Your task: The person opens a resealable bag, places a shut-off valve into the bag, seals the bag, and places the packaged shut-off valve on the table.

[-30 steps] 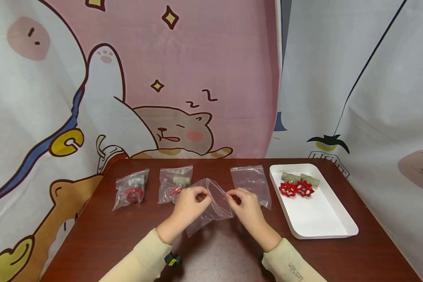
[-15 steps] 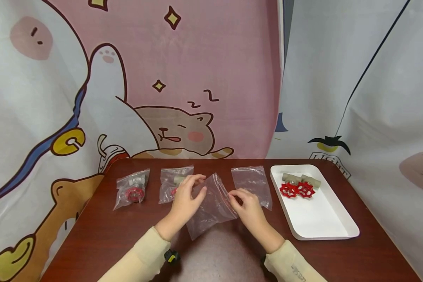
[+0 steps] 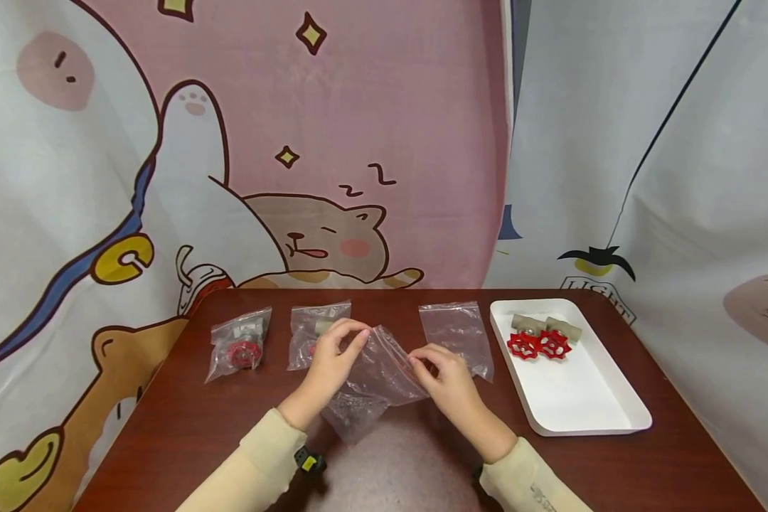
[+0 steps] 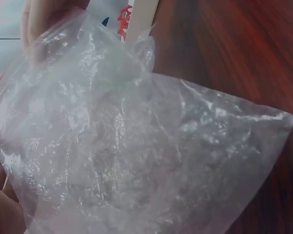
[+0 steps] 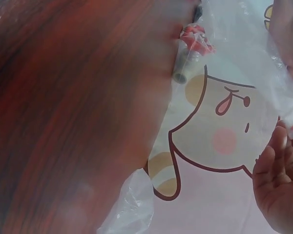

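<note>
Both hands hold a clear zip bag (image 3: 384,370) over the middle of the table, its zip edge slanting between them. At the upper end of that edge, my left hand (image 3: 331,359) pinches the corner between thumb and fingertips. Further along, my right hand (image 3: 446,375) pinches the zip strip. The bag's body hangs crumpled toward the table and fills much of the left wrist view, with no object showing inside. Just behind my left hand lies a bagged valve (image 3: 323,325), partly covered; its red handwheel (image 5: 198,40) shows in the right wrist view.
Another bagged valve (image 3: 244,350) lies at the left. A flat zip bag (image 3: 459,334) rests beyond my right hand. On the right stands a white tray (image 3: 589,405) holding two valves (image 3: 537,336) with red handwheels. A printed curtain (image 3: 422,142) hangs behind the table.
The bag's mouth, gaping a second ago, now lies flat. My left hand released it, fingers spread, then pinched its upper corner again. My right hand kept its hold on the edge.
</note>
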{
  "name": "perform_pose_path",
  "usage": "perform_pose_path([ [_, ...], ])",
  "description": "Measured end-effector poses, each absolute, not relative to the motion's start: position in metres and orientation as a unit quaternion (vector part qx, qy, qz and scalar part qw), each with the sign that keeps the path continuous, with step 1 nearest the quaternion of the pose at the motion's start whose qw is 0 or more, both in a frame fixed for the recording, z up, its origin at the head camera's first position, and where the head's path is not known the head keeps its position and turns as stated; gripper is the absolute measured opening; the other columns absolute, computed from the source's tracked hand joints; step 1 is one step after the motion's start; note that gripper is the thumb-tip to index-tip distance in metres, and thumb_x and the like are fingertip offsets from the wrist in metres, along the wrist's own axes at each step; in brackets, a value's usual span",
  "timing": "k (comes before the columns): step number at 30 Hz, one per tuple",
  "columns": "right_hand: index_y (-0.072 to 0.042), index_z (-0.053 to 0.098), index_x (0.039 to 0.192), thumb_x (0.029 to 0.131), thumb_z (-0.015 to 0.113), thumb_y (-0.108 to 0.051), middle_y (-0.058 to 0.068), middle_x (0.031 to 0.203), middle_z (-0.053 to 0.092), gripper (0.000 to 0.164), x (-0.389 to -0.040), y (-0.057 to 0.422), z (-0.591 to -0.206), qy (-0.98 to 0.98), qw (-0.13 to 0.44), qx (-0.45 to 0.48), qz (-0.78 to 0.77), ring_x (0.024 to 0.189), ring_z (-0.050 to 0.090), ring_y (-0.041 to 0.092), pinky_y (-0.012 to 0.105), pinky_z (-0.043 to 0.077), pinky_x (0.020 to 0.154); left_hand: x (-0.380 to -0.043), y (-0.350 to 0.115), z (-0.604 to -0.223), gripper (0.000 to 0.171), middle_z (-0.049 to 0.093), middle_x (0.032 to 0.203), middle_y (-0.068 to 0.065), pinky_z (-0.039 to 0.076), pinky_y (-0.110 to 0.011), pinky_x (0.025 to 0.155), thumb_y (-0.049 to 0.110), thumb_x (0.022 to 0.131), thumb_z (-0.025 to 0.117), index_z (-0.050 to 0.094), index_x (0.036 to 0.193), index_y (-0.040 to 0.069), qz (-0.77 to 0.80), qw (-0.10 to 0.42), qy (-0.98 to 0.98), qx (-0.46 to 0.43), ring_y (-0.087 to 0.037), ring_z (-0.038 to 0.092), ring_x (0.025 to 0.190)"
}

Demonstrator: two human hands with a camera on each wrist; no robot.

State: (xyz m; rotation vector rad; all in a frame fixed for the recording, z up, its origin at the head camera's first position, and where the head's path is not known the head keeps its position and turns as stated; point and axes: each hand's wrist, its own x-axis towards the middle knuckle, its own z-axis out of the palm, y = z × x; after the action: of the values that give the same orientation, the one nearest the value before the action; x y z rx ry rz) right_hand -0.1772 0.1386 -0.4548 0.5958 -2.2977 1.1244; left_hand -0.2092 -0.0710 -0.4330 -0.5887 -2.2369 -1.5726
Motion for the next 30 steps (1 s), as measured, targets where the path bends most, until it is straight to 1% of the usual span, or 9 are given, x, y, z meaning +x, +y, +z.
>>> perform_pose_path([
  [4,-0.011,0.071,0.085,0.083,0.071,-0.006,-0.003,0.080,0.066,0.005,-0.178,0.139,-0.455,-0.850,0.248,0.205,0.418,0.065,0.051,0.002,0.030,0.047,0.051,-0.197,-0.068,-0.413,0.008,0.067,0.089,-0.009,0.047,-0.020,0.067,0.007,0.089,0.064,0.069,0.091,0.002,-0.555,0.173,-0.785,-0.217,-0.011,0.055,0.077],
  [8,-0.011,0.070,0.089,0.081,0.072,-0.006,-0.004,0.078,0.063,0.010,-0.178,0.139,-0.453,-0.857,0.232,0.192,0.419,0.064,0.052,0.004,0.025,0.047,0.053,-0.192,-0.067,-0.404,0.007,0.065,0.086,-0.010,0.047,-0.019,0.064,0.005,0.088,0.064,0.068,0.091,0.000,-0.553,0.165,-0.787,-0.215,-0.009,0.053,0.074],
  [11,-0.009,0.067,0.093,0.077,0.075,-0.004,-0.003,0.078,0.061,0.018,-0.178,0.138,-0.451,-0.857,0.235,0.186,0.420,0.064,0.052,0.006,0.020,0.045,0.054,-0.197,-0.067,-0.413,0.005,0.065,0.085,-0.008,0.046,-0.020,0.062,0.007,0.088,0.066,0.069,0.090,0.003,-0.553,0.169,-0.788,-0.211,-0.009,0.053,0.073],
  [13,-0.007,0.065,0.094,0.076,0.075,-0.001,-0.002,0.080,0.060,0.022,-0.178,0.137,-0.450,-0.847,0.249,0.192,0.428,0.065,0.053,0.008,0.020,0.045,0.053,-0.202,-0.067,-0.420,0.005,0.064,0.084,-0.007,0.046,-0.020,0.060,0.009,0.088,0.066,0.069,0.090,0.005,-0.550,0.177,-0.788,-0.213,-0.009,0.052,0.072],
  [15,-0.007,0.064,0.093,0.075,0.075,0.001,0.000,0.083,0.061,0.022,-0.177,0.136,-0.447,-0.834,0.272,0.213,0.431,0.068,0.055,0.009,0.020,0.046,0.056,-0.206,-0.068,-0.427,0.005,0.064,0.084,-0.005,0.046,-0.020,0.060,0.011,0.088,0.067,0.069,0.091,0.008,-0.544,0.185,-0.790,-0.212,-0.008,0.052,0.072],
  [19,-0.007,0.066,0.094,0.079,0.070,0.003,0.001,0.088,0.064,0.019,-0.176,0.133,-0.441,-0.809,0.290,0.264,0.437,0.075,0.059,0.011,0.019,0.049,0.065,-0.207,-0.068,-0.428,0.008,0.064,0.085,0.000,0.047,-0.020,0.060,0.018,0.091,0.065,0.069,0.091,0.012,-0.540,0.192,-0.788,-0.225,-0.007,0.053,0.072],
  [20,-0.007,0.066,0.095,0.081,0.069,0.003,0.001,0.089,0.065,0.018,-0.175,0.133,-0.439,-0.807,0.290,0.273,0.435,0.077,0.061,0.011,0.019,0.050,0.069,-0.208,-0.068,-0.427,0.008,0.063,0.085,0.001,0.047,-0.020,0.059,0.020,0.091,0.064,0.069,0.092,0.013,-0.539,0.192,-0.788,-0.228,-0.007,0.053,0.072],
  [23,-0.007,0.068,0.095,0.084,0.067,0.002,0.000,0.089,0.068,0.015,-0.174,0.131,-0.436,-0.812,0.280,0.277,0.431,0.078,0.062,0.010,0.017,0.050,0.069,-0.208,-0.068,-0.426,0.010,0.064,0.086,0.003,0.048,-0.020,0.058,0.023,0.092,0.063,0.069,0.092,0.015,-0.536,0.192,-0.786,-0.242,-0.006,0.054,0.072],
  [30,-0.004,0.071,0.092,0.081,0.067,0.007,0.003,0.087,0.069,0.016,-0.175,0.126,-0.436,-0.829,0.235,0.266,0.431,0.071,0.058,0.006,0.018,0.050,0.061,-0.206,-0.065,-0.424,0.007,0.064,0.088,0.002,0.048,-0.020,0.061,0.018,0.091,0.064,0.069,0.092,0.013,-0.515,0.195,-0.783,-0.288,-0.006,0.055,0.073],
])
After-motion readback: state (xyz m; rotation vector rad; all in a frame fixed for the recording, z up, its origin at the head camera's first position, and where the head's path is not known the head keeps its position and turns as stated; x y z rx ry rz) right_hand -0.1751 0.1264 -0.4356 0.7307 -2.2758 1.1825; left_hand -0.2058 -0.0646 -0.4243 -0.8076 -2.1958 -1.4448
